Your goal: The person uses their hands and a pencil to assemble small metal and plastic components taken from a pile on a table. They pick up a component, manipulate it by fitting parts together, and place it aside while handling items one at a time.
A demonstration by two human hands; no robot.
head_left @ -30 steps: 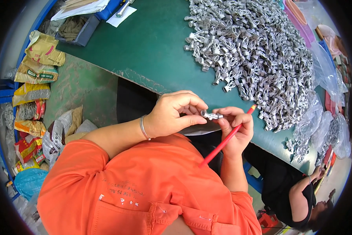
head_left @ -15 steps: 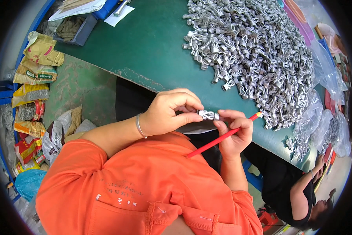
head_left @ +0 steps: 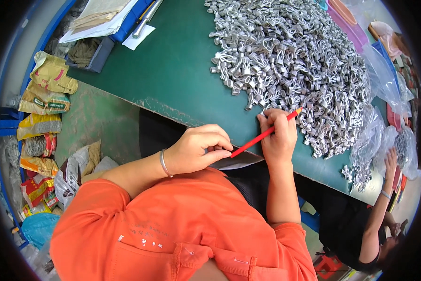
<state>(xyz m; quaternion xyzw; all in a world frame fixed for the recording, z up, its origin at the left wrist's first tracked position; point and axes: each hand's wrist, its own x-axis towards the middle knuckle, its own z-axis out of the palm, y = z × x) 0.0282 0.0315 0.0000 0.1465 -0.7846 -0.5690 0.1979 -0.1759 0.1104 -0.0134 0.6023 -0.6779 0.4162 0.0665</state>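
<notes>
Head view: I see the right hand (head_left: 279,136) grasping a slim red pencil (head_left: 251,143) beside heaped, looped silvery metal pieces (head_left: 290,61); whether the curled left hand (head_left: 198,147) holds anything, I cannot tell. Smooth green counter (head_left: 173,61) spreads leftward, near edge chipped.

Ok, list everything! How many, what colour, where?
Wide flat table: one, green, upper middle
Looped metal fittings: countless, silver, on table
Slim pencil: one, red, centre
Long metal tool: one, silver, upper left
Paper stack: one, whitish, upper left
Rectangular bin: one, grey, by stack
Bulging sacks: several, mostly yellow, left
Plastic bags: several, clear, right
Co-worker: one, black-clothed, lower right
Cloth shirt: one, orange, lower middle
Left fingers: one set, bare, beside pencil's end
Right fingers: one set, bare, around pencil
</notes>
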